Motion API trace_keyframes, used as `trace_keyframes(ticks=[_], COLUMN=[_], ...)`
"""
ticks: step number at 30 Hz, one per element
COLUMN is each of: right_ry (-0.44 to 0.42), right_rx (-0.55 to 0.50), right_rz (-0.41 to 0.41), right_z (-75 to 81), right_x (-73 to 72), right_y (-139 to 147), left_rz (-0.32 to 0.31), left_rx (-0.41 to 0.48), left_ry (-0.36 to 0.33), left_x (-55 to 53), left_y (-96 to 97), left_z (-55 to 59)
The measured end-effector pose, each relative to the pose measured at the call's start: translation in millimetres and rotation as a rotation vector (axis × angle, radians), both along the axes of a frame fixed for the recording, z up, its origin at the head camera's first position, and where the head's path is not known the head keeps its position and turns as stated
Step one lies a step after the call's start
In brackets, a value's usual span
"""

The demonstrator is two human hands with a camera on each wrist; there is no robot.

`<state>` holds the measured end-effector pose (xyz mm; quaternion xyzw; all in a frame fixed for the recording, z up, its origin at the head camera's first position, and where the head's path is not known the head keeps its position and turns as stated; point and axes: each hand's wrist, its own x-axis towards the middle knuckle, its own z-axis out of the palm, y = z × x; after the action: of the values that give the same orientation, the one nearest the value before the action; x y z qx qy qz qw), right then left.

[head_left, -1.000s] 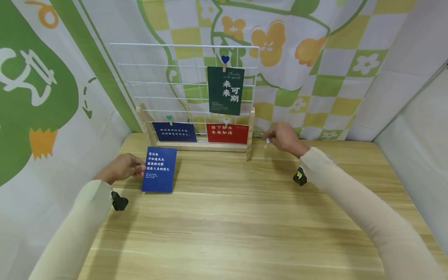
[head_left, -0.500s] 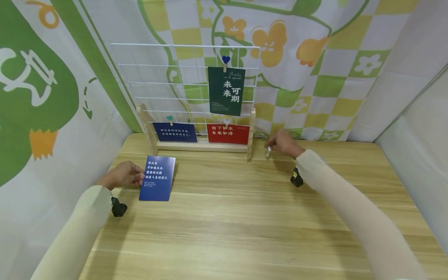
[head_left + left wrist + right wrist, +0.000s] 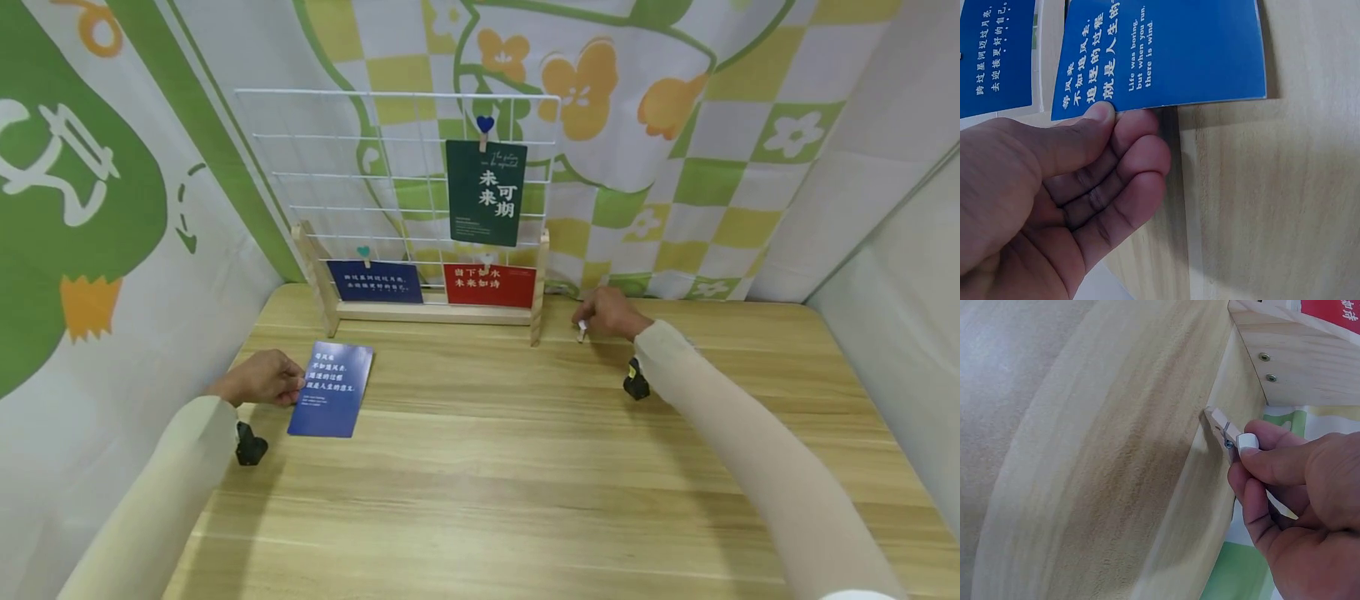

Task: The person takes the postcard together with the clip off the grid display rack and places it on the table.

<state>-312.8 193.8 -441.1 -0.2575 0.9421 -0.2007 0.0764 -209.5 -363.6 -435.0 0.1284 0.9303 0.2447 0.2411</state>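
Observation:
My left hand (image 3: 264,379) pinches the left edge of a blue postcard (image 3: 332,392) with white lettering, thumb on its printed face. In the left wrist view the card (image 3: 1179,53) tilts over the wooden table, its shadow beside it. At the right end of the rack, my right hand (image 3: 611,314) holds a small wooden clothespin (image 3: 581,331) between thumb and fingers. The right wrist view shows the clothespin (image 3: 1225,431) with a white piece at the gripped end and its tip pointing away from the hand, close over the table.
A white wire grid rack (image 3: 345,175) on wooden feet stands at the back. Clipped to it are a green card (image 3: 486,196), a red card (image 3: 510,286) and a blue card (image 3: 378,283). Patterned cloth (image 3: 675,192) hangs behind the wooden table (image 3: 487,467).
My left hand has lowered the blue postcard toward me and slightly left, away from the rack. My right hand has come down a little with the clothespin. Cards on the rack stay put.

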Motion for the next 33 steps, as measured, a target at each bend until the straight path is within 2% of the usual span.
trace_keyframes(ticks=[8, 16, 22, 28, 33], right_ry=[-0.021, -0.052, -0.039, 0.024, 0.032], right_rx=[0.033, -0.025, -0.055, -0.029, -0.016], right_rz=[0.001, -0.043, -0.04, -0.026, -0.038], right_z=[2.0, -1.1, -4.4, -7.7, -10.0], right_x=[-1.7, -2.9, -3.8, -5.3, -6.2], right_y=[-4, -5, -4, -3, -4], left_rz=[0.008, 0.028, 0.044, 0.08, 0.098], left_rx=[0.0, -0.025, -0.116, -0.183, -0.22], left_ry=[-0.04, -0.073, -0.079, -0.138, -0.167], left_x=[-0.5, 0.4, -1.7, -4.5, -6.2], left_y=[0.0, -1.2, -0.8, 1.9, 1.8], left_z=[2.1, 0.2, -0.2, 3.5, 6.1])
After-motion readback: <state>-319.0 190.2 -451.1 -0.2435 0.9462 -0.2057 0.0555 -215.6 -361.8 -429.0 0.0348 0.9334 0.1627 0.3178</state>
